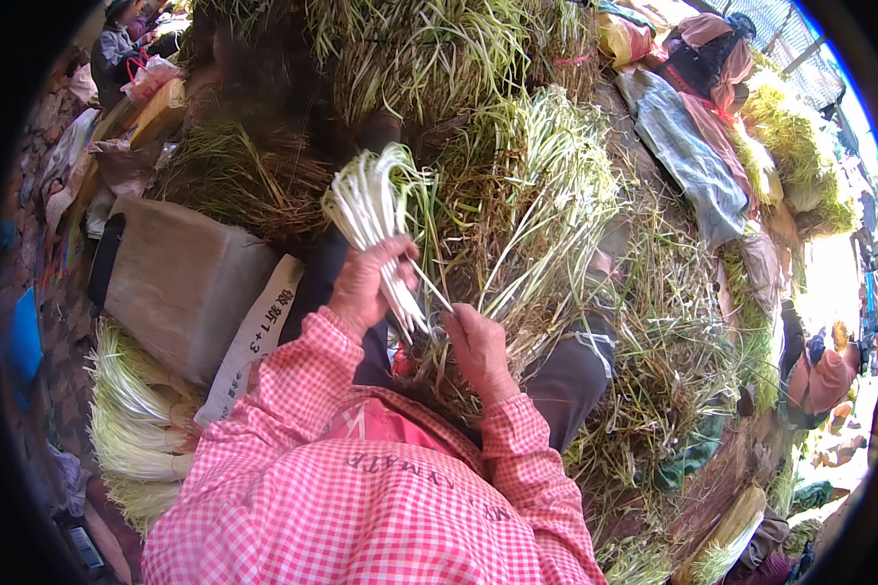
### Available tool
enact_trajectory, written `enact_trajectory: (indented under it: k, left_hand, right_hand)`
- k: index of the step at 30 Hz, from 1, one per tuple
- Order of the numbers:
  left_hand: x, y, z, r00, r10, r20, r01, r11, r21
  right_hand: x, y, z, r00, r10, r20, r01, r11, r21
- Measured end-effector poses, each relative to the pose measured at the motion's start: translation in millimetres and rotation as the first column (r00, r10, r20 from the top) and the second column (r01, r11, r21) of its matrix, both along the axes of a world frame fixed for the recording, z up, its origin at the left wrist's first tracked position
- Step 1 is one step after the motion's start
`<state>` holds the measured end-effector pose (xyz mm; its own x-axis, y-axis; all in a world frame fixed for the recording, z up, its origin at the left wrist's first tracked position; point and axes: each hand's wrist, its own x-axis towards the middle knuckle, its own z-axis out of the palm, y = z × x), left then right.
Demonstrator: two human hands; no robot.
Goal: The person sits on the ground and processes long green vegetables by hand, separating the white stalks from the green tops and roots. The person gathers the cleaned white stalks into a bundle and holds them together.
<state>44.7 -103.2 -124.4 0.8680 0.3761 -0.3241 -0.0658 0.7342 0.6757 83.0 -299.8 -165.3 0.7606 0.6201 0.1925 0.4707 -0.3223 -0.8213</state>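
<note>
A bundle of pale, white-stemmed leafy stalks [366, 197] is gripped in my left hand [373, 281], with the stem ends pointing down towards my lap. My right hand [477, 347], lower and to the right, pinches the end of one thin white stalk [433, 287] that runs up to the left hand. Between and beyond my legs lies a large loose heap of long green and brown stalks [549, 175]. Dry, stringy leaf scraps [446, 365] hang about below the hands.
A boxy brown covered object [183, 285] stands at my left, beside tied bundles of pale stalks [135, 417]. More stalks [424, 58] are piled ahead. Leaf litter [651, 351] covers the ground at right, near a grey-blue sack [691, 161]. Other people [823, 376] sit at the right and upper edges.
</note>
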Motion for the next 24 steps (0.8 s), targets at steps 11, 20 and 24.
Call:
enact_trajectory:
  k: [11,20,24]
  left_hand:
    - [-11,82,47,0.972,0.192,0.134,-0.192,0.981,-0.011]
    - [-1,27,53,0.994,0.070,0.089,-0.052,0.982,-0.184]
    - [-6,-23,29,0.971,-0.222,-0.087,0.227,0.973,0.049]
  right_hand:
    - [17,-28,34,0.914,-0.209,0.347,0.255,0.963,-0.092]
    - [-17,23,39,0.999,0.006,0.035,-0.004,0.998,-0.061]
    - [-18,12,30,0.991,-0.064,0.121,0.085,0.980,-0.180]
